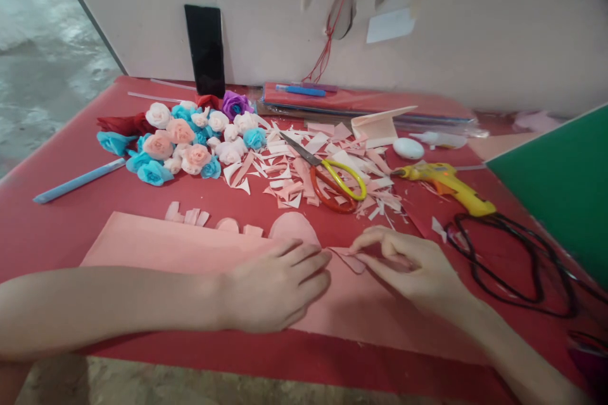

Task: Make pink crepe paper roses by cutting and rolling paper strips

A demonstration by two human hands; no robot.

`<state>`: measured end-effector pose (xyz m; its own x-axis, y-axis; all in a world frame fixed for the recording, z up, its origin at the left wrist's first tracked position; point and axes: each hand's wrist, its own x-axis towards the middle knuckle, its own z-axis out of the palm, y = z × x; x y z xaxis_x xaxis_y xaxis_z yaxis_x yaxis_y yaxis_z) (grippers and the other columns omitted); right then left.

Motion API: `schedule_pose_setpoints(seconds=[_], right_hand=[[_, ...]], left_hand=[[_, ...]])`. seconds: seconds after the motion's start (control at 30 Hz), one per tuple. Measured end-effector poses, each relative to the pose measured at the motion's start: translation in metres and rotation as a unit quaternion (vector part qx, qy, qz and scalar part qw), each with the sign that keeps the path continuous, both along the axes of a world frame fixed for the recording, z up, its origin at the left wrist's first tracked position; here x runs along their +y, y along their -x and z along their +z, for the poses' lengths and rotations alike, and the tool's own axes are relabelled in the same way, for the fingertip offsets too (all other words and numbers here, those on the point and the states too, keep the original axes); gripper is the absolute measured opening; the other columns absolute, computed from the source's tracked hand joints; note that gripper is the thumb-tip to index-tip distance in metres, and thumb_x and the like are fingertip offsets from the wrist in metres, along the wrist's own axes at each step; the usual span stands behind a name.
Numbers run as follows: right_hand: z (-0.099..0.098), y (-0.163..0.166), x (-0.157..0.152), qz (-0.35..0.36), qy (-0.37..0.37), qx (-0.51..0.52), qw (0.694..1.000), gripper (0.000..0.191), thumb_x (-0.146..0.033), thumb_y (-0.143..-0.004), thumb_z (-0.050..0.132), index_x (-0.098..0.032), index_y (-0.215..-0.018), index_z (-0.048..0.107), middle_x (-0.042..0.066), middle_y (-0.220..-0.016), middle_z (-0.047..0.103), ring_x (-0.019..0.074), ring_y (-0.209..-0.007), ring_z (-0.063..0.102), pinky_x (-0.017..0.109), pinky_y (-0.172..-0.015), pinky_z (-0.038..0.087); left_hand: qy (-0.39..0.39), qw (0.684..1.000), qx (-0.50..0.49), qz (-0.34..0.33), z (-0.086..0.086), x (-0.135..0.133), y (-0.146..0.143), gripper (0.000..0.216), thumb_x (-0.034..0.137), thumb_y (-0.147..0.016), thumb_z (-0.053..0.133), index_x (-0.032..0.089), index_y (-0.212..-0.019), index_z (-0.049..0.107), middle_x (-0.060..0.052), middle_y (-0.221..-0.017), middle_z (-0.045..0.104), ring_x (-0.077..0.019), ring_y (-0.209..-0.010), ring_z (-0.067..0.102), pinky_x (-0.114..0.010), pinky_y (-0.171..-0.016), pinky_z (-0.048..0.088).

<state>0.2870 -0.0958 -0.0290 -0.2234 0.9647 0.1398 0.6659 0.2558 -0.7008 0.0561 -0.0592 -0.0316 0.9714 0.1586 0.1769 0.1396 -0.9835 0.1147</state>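
Observation:
A pink paper sheet (156,247) lies flat at the near edge of the red table (57,228). My left hand (278,285) rests palm down on it, fingers together and pointing right. My right hand (408,266) pinches a small pink petal-shaped cutout (350,261) between thumb and fingers, just right of my left fingertips. Behind them a rounded pink cutout (294,228) and a few small pink pieces (187,215) lie on the sheet's far edge.
Scissors with yellow and orange handles (335,183) lie among pink scraps (285,171). Paper roses (185,139) pile at back left, a blue pen (78,180) at left. A yellow glue gun (446,183) with black cord (513,253), a green board (565,196) and a black phone (205,50) stand around.

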Motion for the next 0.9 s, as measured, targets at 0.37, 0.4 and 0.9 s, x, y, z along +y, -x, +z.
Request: schedule_pose_setpoints(seconds=[0.37, 0.4, 0.9], right_hand=[[0.0005, 0.0003, -0.0013, -0.034, 0.020, 0.001, 0.999, 0.044, -0.029, -0.077, 0.057, -0.019, -0.053, 0.021, 0.000, -0.074, 0.065, 0.0134, -0.066, 0.060, 0.024, -0.058, 0.041], [0.0010, 0.0008, -0.0013, -0.036, 0.020, -0.002, 0.999, 0.044, -0.029, -0.077, 0.057, -0.019, -0.053, 0.021, 0.000, -0.074, 0.065, 0.0134, -0.066, 0.060, 0.024, -0.058, 0.041], [0.0051, 0.0022, 0.0004, -0.072, -0.104, -0.029, 0.992, 0.038, -0.021, -0.077, 0.055, -0.021, -0.058, 0.022, 0.005, -0.092, 0.058, 0.0180, -0.084, 0.057, 0.030, -0.069, 0.044]], left_hand=[[0.005, 1.000, 0.006, -0.002, 0.0004, 0.0004, 0.0002, 0.036, 0.022, -0.085, 0.033, 0.006, -0.115, 0.045, -0.014, -0.128, 0.044, -0.0267, -0.113, 0.044, -0.038, -0.096, 0.034], [0.004, 1.000, 0.005, -0.002, 0.0006, 0.0004, 0.0001, 0.036, 0.022, -0.085, 0.033, 0.006, -0.115, 0.046, -0.015, -0.128, 0.044, -0.0267, -0.112, 0.044, -0.038, -0.096, 0.034], [0.012, 1.000, 0.003, -0.003, 0.0003, -0.0001, 0.0001, 0.036, 0.022, -0.084, 0.034, 0.006, -0.114, 0.046, -0.015, -0.128, 0.045, -0.0268, -0.112, 0.044, -0.039, -0.095, 0.035]])
